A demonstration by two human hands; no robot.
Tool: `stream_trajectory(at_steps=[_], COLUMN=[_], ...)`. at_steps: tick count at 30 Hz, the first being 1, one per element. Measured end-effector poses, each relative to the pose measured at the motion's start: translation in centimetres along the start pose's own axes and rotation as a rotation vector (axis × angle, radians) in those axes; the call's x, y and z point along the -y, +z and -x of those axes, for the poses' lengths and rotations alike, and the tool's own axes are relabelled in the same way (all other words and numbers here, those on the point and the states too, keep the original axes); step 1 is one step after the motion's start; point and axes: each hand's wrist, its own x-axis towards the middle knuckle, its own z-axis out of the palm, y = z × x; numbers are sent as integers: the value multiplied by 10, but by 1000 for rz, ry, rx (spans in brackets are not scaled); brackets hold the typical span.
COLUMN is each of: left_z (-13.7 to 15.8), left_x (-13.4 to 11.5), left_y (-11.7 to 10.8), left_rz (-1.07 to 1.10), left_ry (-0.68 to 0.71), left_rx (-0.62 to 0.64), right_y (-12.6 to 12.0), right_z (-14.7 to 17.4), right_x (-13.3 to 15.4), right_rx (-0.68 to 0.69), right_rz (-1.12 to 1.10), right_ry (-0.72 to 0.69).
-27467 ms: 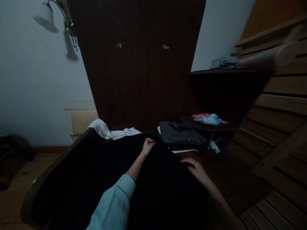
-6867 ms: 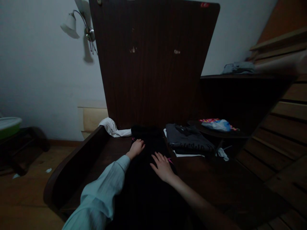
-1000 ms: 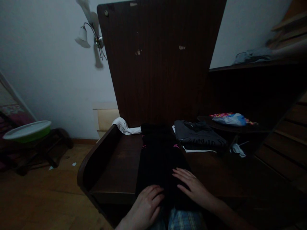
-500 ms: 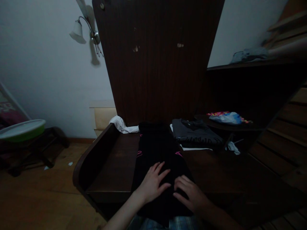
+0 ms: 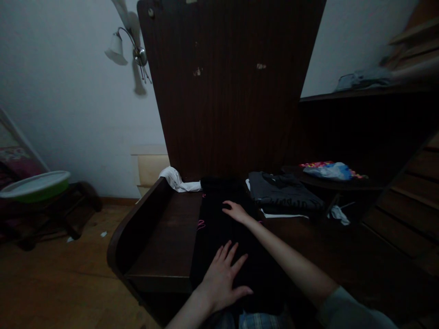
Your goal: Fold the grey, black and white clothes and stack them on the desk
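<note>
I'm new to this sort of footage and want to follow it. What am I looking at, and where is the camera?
There is no machine here: these are a person's own bare hands, seen by one camera worn on the head, looking forward and down. The left hand is spread on a black cloth with pink marks. The right hand is over its farther part, fingers slightly bent. Neither seems to grip it. The cloth lies on a dark wooden surface. A white cloth lies at the back left, and a dark grey garment tops a pile on the right.
</note>
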Motion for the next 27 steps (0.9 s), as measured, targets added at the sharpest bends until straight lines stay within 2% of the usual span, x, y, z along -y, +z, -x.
stream_trajectory(at_steps=[4, 8, 11, 14, 16, 19, 21, 24, 27], left_z=[0, 1, 1, 1, 1, 1, 0, -1, -1], left_x=[2, 7, 10, 10, 8, 6, 4, 5, 6], left_y=[3, 10, 12, 11, 9, 6, 6, 7, 8], left_rz=[20, 38, 29, 28, 26, 25, 25, 18, 6], left_ry=[4, 25, 34, 43, 44, 28, 18, 20, 24], left_rx=[-19, -53, -53, -52, -54, -53, -47, -32, -30], right_y=[12, 14, 16, 15, 12, 12, 20, 44, 65], right_z=[-38, -53, -45, -31, -21, -9, 0, 18, 31], right_x=[-1, -4, -6, -3, 6, 25, 37, 46, 44], right_rx=[-42, -86, -88, -81, -143, -217, -169, 17, 184], right_rz=[-31, -9, 37, 268, 421, 455, 422, 396, 393], right_ry=[58, 26, -76, -216, -231, -222, -287, -415, -443])
